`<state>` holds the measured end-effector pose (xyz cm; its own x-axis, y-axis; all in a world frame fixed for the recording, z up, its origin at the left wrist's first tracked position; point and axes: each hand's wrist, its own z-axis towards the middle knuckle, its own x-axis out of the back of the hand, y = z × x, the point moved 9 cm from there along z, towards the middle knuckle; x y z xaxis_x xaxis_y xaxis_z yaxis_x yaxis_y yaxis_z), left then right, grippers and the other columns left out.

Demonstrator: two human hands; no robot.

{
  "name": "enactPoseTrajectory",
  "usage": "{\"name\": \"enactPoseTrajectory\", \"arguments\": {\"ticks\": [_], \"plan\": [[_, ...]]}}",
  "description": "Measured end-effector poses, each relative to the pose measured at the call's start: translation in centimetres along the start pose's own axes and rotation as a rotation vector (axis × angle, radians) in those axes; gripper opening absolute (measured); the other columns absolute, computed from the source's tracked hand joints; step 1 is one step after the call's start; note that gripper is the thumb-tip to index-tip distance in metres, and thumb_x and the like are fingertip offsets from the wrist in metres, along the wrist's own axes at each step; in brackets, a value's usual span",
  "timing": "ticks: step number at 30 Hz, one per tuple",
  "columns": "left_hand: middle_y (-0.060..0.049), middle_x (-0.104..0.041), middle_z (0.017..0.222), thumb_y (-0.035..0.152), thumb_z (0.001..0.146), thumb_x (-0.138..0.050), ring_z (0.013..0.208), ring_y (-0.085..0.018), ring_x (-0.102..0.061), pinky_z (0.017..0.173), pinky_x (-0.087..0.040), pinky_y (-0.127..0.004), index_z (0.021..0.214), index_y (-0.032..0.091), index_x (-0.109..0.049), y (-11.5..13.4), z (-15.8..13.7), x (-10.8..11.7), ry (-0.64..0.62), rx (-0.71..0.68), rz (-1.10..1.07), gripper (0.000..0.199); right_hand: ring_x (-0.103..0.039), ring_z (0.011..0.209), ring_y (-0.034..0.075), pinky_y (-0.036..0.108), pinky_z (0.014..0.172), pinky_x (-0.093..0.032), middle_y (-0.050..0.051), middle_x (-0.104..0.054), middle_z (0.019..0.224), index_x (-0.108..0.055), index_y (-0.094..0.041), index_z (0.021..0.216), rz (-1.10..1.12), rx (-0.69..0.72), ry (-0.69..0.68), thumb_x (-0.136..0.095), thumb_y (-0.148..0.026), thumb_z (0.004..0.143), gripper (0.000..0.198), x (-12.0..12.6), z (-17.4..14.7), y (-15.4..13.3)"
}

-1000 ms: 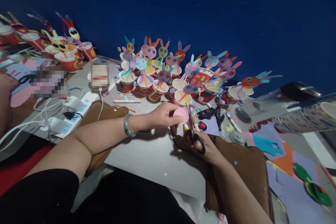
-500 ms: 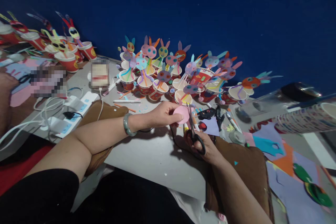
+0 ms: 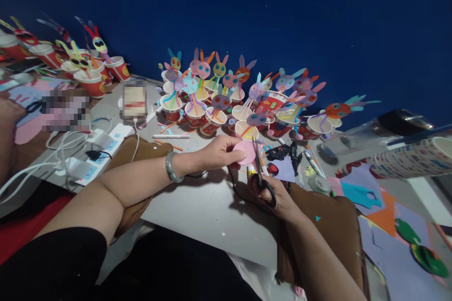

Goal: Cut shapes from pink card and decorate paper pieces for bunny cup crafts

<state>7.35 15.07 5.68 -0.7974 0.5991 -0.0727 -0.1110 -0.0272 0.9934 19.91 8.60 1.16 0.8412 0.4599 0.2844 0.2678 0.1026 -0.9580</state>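
Observation:
Between the thumb and fingers of my left hand (image 3: 223,151) is a round pink paper disc (image 3: 244,151), held above the table. My right hand (image 3: 277,194) grips black-handled scissors (image 3: 261,181) through the loops. Their blades point up and away from me, right at the disc's right edge. Just behind the disc stands a paper cup (image 3: 246,130) with a paper animal head on a stalk. A purple paper piece (image 3: 283,169) and a black item (image 3: 278,152) lie right of the blades.
Many decorated cups (image 3: 215,120) line the blue wall. A power strip (image 3: 104,153) with white cables is at left, near another person's hand (image 3: 10,117). Brown cushions (image 3: 325,230) lie under both forearms. A clear bottle (image 3: 353,141), stacked cups (image 3: 413,157) and coloured paper (image 3: 391,263) are at right.
The pink disc has turned slightly in my left fingers, and its outline at the blades looks rounder. The scissors have barely moved.

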Motion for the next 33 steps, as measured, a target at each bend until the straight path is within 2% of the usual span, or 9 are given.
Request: {"name": "enactPoseTrajectory", "arguments": {"ticks": [8,17,33], "plan": [[0.0,-0.062,0.061,0.026,0.077,-0.059,0.051,-0.008,-0.058,0.048,-0.042,-0.016,0.071,0.011,-0.062,0.9,-0.6,-0.9,-0.042,-0.018,0.063,0.016,-0.034,0.058,0.012,0.027,0.053,-0.027,-0.001,-0.044,0.064,-0.049,-0.019,0.068,-0.013,0.004,-0.015,-0.05,-0.088,0.074,0.069,-0.1,0.1,-0.3],[0.0,-0.06,0.06,0.026,0.075,-0.061,0.054,-0.008,-0.056,0.05,-0.042,-0.016,0.07,0.011,-0.063,1.0,-0.4,-0.6,-0.054,-0.028,0.109,0.016,-0.034,0.057,0.012,0.027,0.053,-0.027,-0.002,-0.043,0.061,-0.048,-0.02,0.068,-0.011,-0.002,-0.011,-0.049,-0.089,0.073,0.07,-0.2,0.0,-0.6],[-0.001,-0.062,0.066,0.03,0.079,-0.062,0.057,-0.009,-0.059,0.052,-0.045,-0.016,0.077,0.011,-0.065,0.4,-0.4,-0.5,-0.084,-0.031,0.021,0.02,-0.036,0.056,0.012,0.027,0.051,-0.028,-0.001,-0.045,0.06,-0.049,-0.02,0.067,-0.032,0.005,-0.006,-0.048,-0.089,0.074,0.069,0.0,0.0,-0.3]]}}
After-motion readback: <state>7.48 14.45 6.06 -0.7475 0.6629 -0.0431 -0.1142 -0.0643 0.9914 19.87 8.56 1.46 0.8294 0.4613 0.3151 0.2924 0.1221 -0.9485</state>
